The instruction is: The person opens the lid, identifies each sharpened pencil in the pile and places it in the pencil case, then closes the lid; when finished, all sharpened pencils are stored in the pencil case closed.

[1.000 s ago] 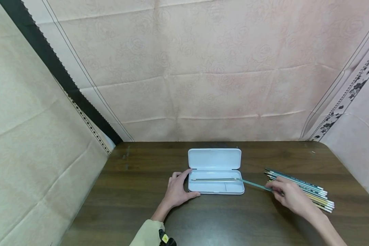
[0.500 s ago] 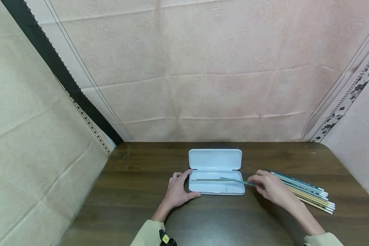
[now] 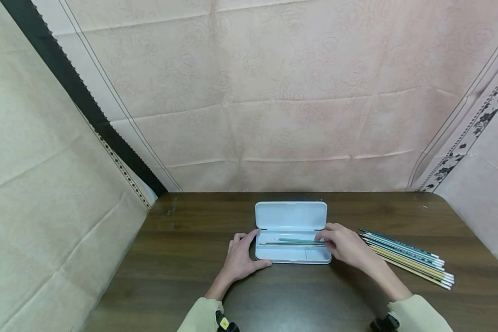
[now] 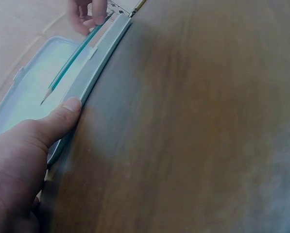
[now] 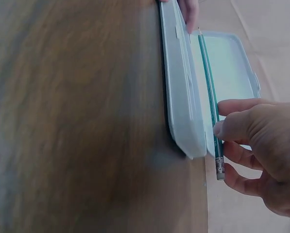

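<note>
A light-blue pencil case point(image 3: 280, 253) lies open on the table, its lid point(image 3: 290, 215) folded back. My left hand point(image 3: 240, 258) holds the left end of the case, thumb along the front edge and forefinger at the back corner. Between thumb and fingers, my right hand point(image 3: 345, 245) pinches a green pencil point(image 5: 211, 92) near its eraser end, as the right wrist view shows. That pencil is over the case's long compartment, its sharpened point toward the left hand. Another pencil point(image 3: 269, 244) lies lengthwise inside the case, in front of the held one.
Several green and yellow pencils point(image 3: 411, 259) lie side by side in a slanted bundle on the brown table point(image 3: 307, 295), right of the case. A pale cloth point(image 3: 274, 138) hangs behind the table. A small divider point(image 3: 305, 252) marks off the case's front right compartment.
The right hand has moved left from beside the bundle to the case's right end, bringing the green pencil in over the compartment and nearly level with it. The left hand stays put.
</note>
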{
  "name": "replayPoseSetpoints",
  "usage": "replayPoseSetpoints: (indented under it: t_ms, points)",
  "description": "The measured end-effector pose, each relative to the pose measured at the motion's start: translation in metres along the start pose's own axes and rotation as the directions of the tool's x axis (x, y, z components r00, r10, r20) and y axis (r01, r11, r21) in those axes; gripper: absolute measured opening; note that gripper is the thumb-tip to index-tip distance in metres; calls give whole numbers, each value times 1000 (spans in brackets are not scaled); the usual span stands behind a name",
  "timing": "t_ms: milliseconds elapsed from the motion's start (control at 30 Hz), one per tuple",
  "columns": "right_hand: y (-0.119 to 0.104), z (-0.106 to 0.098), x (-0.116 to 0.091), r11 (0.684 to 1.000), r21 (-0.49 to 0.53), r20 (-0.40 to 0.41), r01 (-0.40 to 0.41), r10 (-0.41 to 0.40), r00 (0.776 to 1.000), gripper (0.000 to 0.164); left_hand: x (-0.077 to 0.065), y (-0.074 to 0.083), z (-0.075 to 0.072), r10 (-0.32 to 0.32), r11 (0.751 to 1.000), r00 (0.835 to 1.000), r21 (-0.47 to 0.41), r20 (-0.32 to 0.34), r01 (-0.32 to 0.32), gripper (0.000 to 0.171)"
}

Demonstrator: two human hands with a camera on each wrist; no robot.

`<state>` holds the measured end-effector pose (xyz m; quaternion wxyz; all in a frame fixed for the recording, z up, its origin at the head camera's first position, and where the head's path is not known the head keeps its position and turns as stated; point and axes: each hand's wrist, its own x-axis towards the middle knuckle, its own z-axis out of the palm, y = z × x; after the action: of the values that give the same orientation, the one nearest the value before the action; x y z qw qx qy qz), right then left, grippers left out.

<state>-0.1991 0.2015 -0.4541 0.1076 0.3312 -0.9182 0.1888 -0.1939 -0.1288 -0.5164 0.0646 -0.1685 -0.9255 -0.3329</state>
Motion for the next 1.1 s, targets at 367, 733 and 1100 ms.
replayPoseSetpoints:
  t_ms: [367, 733, 1100]
  points:
    - [-8, 9, 20, 1000, 11, 16, 29, -29, 999, 26, -1, 0, -1, -10, 1000, 1000, 2, 10, 10, 94]
    - [-12, 18, 29, 996, 61, 38, 69, -71, 997, 29, -2, -2, 1, -2, 1000, 1000, -9, 1, 2, 93]
    - [-12, 21, 31, 996, 81, 84, 43, -50, 995, 28, -1, 0, 0, -9, 1000, 1000, -11, 14, 9, 93]
